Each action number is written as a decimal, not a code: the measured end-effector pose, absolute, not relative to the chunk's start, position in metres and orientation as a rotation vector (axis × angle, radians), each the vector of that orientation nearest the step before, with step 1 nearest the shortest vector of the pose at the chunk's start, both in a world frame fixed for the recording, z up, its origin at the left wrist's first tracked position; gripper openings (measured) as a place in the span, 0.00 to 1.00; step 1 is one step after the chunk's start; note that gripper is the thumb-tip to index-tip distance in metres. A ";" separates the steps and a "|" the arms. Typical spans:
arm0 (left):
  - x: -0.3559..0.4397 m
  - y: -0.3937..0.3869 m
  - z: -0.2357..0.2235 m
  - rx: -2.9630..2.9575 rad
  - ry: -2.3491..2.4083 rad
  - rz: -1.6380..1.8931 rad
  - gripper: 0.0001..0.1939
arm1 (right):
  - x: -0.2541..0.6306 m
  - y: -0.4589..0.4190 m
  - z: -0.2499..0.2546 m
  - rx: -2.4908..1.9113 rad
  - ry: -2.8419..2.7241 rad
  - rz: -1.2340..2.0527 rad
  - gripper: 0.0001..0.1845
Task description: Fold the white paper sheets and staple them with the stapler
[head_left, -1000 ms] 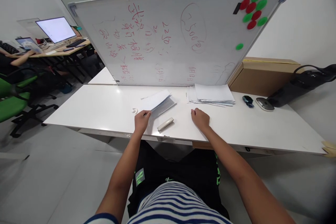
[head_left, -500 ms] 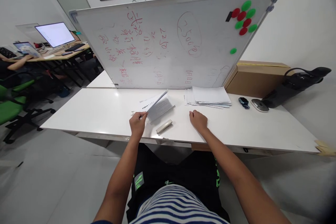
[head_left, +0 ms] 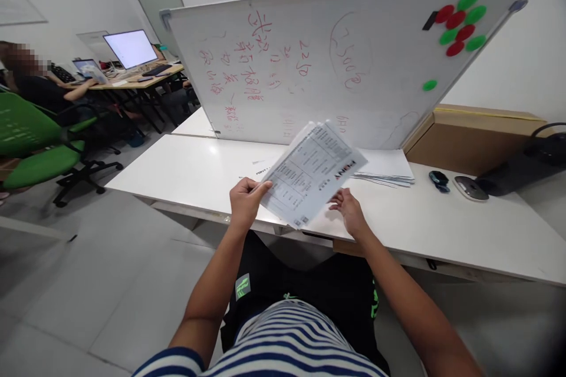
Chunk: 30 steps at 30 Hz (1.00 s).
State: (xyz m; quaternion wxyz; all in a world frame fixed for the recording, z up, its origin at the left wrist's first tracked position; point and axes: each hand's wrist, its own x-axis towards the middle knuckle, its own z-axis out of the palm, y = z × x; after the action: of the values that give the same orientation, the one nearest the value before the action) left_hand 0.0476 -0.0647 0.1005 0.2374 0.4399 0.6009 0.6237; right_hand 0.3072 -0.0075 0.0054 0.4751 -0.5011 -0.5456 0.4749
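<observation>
Several printed sheets of paper (head_left: 309,174) are raised above the white table, tilted, with small print and a logo on the top face. My left hand (head_left: 248,197) pinches them by their left edge, thumb on top. My right hand (head_left: 349,210) is by their lower right side, fingers loosely spread and partly behind the edge; nothing shows in it. Behind the sheets lies a pile of white papers (head_left: 387,166), partly hidden. A paper with dark lettering (head_left: 262,172) lies on the table beyond my left hand. The stapler-like tool is hidden now.
A whiteboard (head_left: 274,70) with red writing and round magnets stands along the table's back edge. To the right are a cardboard box (head_left: 469,141), a watch (head_left: 438,180), a mouse (head_left: 471,188) and a black bottle (head_left: 526,162). A person sits at a desk far left, near a green chair (head_left: 44,141).
My left hand has lifted the sheets and turned their printed face up. My right hand has come off the table, its fingers opening beside them. The view has swung left.
</observation>
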 end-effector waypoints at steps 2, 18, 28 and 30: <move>0.057 -0.067 0.093 1.194 1.629 1.594 0.21 | 0.304 -0.033 0.022 -1.013 -1.213 1.268 0.40; 0.121 -0.082 0.048 1.010 1.323 1.078 0.20 | 0.313 -0.133 0.014 -1.129 -0.576 0.914 0.22; 0.119 -0.103 0.048 0.959 1.222 1.048 0.17 | 0.310 -0.130 0.016 -1.072 -0.493 0.955 0.24; 0.118 -0.101 0.049 1.008 1.326 1.064 0.16 | 0.308 -0.132 0.019 -1.062 -0.493 0.964 0.24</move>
State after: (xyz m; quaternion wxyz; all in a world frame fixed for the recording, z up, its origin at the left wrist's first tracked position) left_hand 0.1182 -0.1013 0.0493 0.5501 0.4257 0.5603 0.4497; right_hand 0.3081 -0.1316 0.0189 0.7258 -0.4817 -0.2236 0.4372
